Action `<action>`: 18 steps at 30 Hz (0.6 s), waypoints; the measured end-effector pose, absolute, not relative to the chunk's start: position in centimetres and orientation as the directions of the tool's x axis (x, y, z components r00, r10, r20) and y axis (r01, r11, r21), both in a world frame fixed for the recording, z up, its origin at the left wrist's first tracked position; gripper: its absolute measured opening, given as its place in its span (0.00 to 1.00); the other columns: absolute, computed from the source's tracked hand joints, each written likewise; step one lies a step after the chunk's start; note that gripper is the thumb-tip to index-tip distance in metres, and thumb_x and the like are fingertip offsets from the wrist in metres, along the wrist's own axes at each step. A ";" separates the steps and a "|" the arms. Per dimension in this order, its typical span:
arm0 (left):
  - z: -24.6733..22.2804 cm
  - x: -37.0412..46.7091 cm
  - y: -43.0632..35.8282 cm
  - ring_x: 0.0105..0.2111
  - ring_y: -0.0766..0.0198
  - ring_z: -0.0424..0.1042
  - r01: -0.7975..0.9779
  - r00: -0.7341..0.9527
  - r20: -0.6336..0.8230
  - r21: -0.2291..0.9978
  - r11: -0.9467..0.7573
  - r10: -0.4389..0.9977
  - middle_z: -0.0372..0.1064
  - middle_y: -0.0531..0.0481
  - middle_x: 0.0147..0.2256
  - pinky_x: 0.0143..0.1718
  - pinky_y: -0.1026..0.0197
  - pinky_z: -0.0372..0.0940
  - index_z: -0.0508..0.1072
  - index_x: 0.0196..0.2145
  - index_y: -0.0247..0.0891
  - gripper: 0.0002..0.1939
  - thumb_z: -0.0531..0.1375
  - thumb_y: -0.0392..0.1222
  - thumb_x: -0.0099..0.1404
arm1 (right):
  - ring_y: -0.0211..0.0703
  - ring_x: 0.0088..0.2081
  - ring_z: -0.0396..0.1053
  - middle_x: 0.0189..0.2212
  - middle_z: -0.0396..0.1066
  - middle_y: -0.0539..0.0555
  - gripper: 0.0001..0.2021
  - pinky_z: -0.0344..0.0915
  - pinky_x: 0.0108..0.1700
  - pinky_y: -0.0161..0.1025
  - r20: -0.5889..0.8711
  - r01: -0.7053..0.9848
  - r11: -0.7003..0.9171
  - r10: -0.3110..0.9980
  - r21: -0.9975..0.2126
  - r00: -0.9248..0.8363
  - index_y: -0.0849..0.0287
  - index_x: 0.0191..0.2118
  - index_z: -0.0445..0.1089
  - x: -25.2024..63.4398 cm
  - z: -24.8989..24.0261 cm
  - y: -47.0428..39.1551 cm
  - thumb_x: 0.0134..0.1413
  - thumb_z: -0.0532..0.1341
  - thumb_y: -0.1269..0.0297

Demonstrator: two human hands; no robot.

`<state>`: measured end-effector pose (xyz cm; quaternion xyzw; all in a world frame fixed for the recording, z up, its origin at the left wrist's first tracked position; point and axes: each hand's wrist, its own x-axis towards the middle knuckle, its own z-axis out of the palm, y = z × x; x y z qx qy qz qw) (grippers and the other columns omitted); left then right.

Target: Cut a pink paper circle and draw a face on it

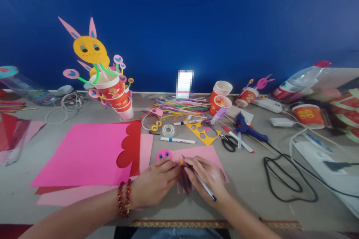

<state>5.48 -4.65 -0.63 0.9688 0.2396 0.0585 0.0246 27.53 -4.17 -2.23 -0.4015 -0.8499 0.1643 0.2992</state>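
Note:
My right hand (209, 179) grips a pen (206, 186) with a clear barrel and dark end. Its tip points up and left, close to a small pink paper piece (177, 162) with a yellow spot. Fingers of my left hand (157, 183) are bent together and hold that piece; much of it is hidden. Just beyond the left fingers lies a round pink paper face (164, 155) with two blue eyes. Beneath the hands is a light pink paper sheet (207, 155) with cut edges. Thin pink strips (185, 185) show between my hands.
Pink sheets (84, 153) and a scalloped red sheet (134, 145) lie left. Beyond my hands are a marker (177, 140), clear tape (168, 130), scissors (228, 143) and pipe cleaners (179, 106). A blue glue gun (249, 127) trails its cord right. Decorated cups (112, 93) stand back left.

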 end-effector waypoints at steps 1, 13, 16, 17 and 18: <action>-0.5 5.6 -4.8 0.51 0.55 0.62 0.469 0.875 0.094 0.068 -0.880 0.474 0.67 0.44 0.54 0.59 0.53 0.52 0.68 0.54 0.31 0.16 0.53 0.39 0.70 | 0.45 0.36 0.72 0.36 0.75 0.54 0.11 0.69 0.39 0.40 0.379 0.580 0.622 0.782 -0.527 -0.495 0.55 0.50 0.64 27.5 -2.2 -4.1 0.66 0.51 0.70; 0.0 8.1 -7.8 0.45 0.52 0.68 0.588 0.808 -0.032 -0.002 -0.809 0.588 0.64 0.32 0.56 0.43 0.53 0.61 0.61 0.59 0.23 0.26 0.51 0.48 0.71 | 0.44 0.40 0.74 0.38 0.76 0.53 0.08 0.69 0.42 0.38 0.148 0.466 0.350 0.897 -0.813 -0.417 0.55 0.45 0.68 28.1 -1.0 -3.2 0.63 0.54 0.66; -0.3 8.0 -7.9 0.48 0.51 0.68 0.601 0.799 -0.050 0.010 -0.799 0.600 0.61 0.30 0.59 0.42 0.53 0.61 0.59 0.60 0.23 0.31 0.52 0.53 0.71 | 0.42 0.35 0.74 0.33 0.76 0.51 0.07 0.69 0.38 0.36 0.057 0.363 0.226 0.905 -0.904 -0.421 0.56 0.39 0.71 27.9 -0.6 -2.0 0.58 0.56 0.70; -0.3 8.0 -7.9 0.48 0.51 0.67 0.596 0.802 -0.053 0.013 -0.803 0.595 0.60 0.30 0.59 0.42 0.53 0.61 0.59 0.60 0.23 0.31 0.51 0.53 0.71 | 0.42 0.34 0.74 0.32 0.75 0.50 0.08 0.69 0.36 0.35 0.041 0.346 0.206 0.902 -0.916 -0.429 0.57 0.37 0.72 27.7 -0.7 -1.6 0.57 0.56 0.72; -0.3 7.9 -7.9 0.49 0.50 0.67 0.589 0.807 -0.052 0.014 -0.808 0.588 0.61 0.30 0.59 0.42 0.53 0.61 0.59 0.60 0.22 0.32 0.51 0.54 0.71 | 0.41 0.33 0.73 0.30 0.74 0.50 0.08 0.68 0.34 0.34 0.029 0.339 0.194 0.900 -0.921 -0.436 0.57 0.35 0.72 27.5 -0.8 -1.3 0.55 0.56 0.73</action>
